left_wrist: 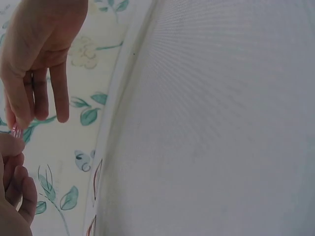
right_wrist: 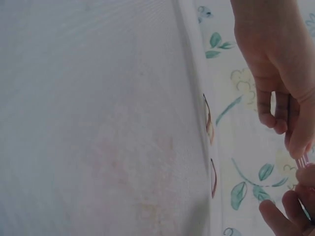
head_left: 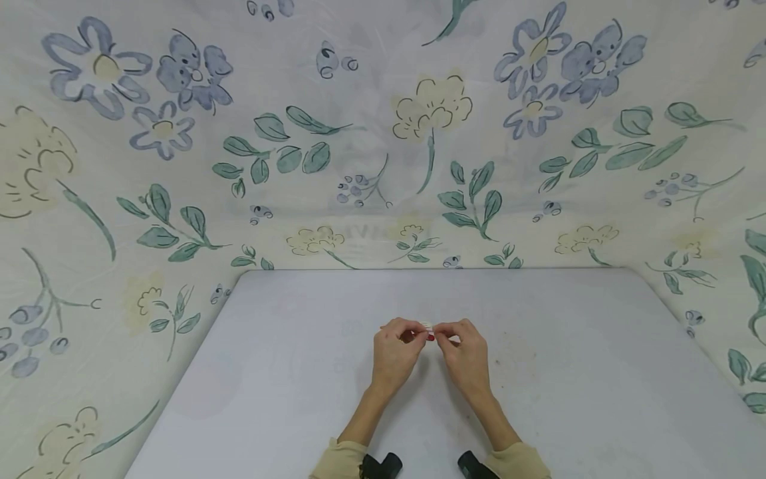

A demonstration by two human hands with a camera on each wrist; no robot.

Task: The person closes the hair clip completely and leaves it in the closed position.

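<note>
In the head view, my left hand (head_left: 395,352) and right hand (head_left: 465,352) meet above the white table, each pinching a small pale item (head_left: 427,326) between thumb and fingers. Red shows just below it. From the left wrist view, thin pink and clear lines run along the item (left_wrist: 17,132), stretching between the right hand (left_wrist: 42,54) above and the left hand (left_wrist: 17,196) below. Similar pinkish strands (right_wrist: 302,161) appear in the right wrist view. Fingertips cover most of the item, so I cannot tell its kind.
Both forearms reach over a white tabletop (head_left: 287,372), whose far edge meets a hanging floral cloth (head_left: 371,133). The cloth also lines both sides. Black devices (head_left: 382,466) sit at the wrists beside beige sleeves (head_left: 519,460). Faint brownish marks dot the tabletop's right part.
</note>
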